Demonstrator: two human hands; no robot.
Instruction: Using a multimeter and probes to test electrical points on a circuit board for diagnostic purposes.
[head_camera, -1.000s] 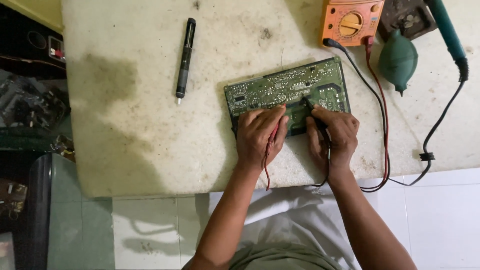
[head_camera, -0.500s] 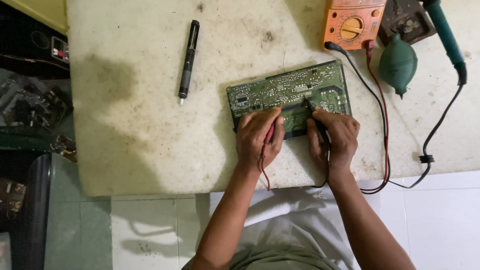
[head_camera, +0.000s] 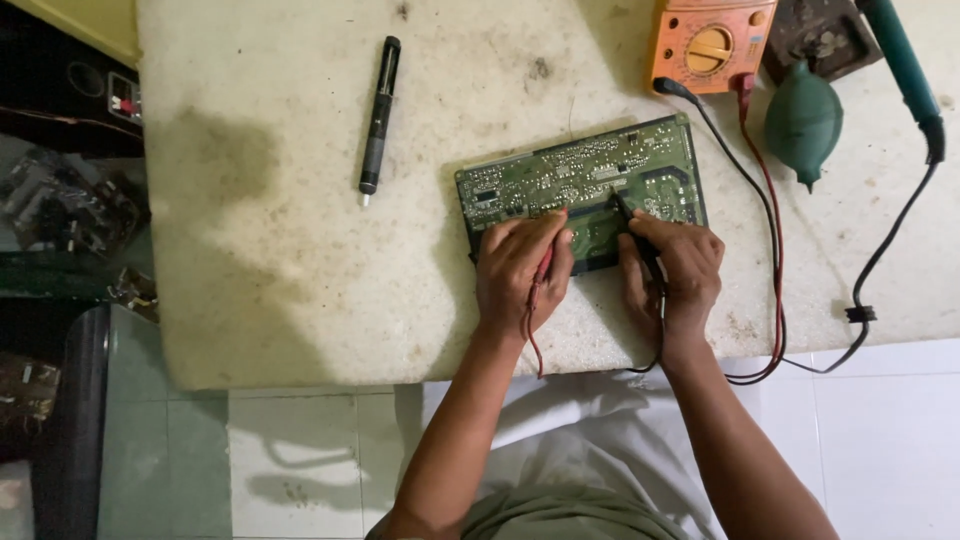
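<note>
A green circuit board (head_camera: 560, 175) lies solder side up on a stained white table (head_camera: 280, 260). My left hand (head_camera: 520, 270) rests on the board's near edge and grips a red test probe (head_camera: 545, 262), its tip down on the board. My right hand (head_camera: 675, 270) grips a black test probe (head_camera: 628, 218), whose tip touches the board's middle. The red lead (head_camera: 770, 230) and the black lead (head_camera: 715, 130) run up to an orange multimeter (head_camera: 712, 42) at the table's far edge.
A black desoldering pump (head_camera: 378, 115) lies left of the board. At the far right are a green rubber blower bulb (head_camera: 802, 120), a teal-handled soldering iron (head_camera: 905, 70) with a black cord (head_camera: 880, 260), and a dark stand (head_camera: 820, 35). Clutter lies on the floor at left.
Both probe tips have shifted slightly on the board; my hands stay at its near edge. The view has drifted a little.
</note>
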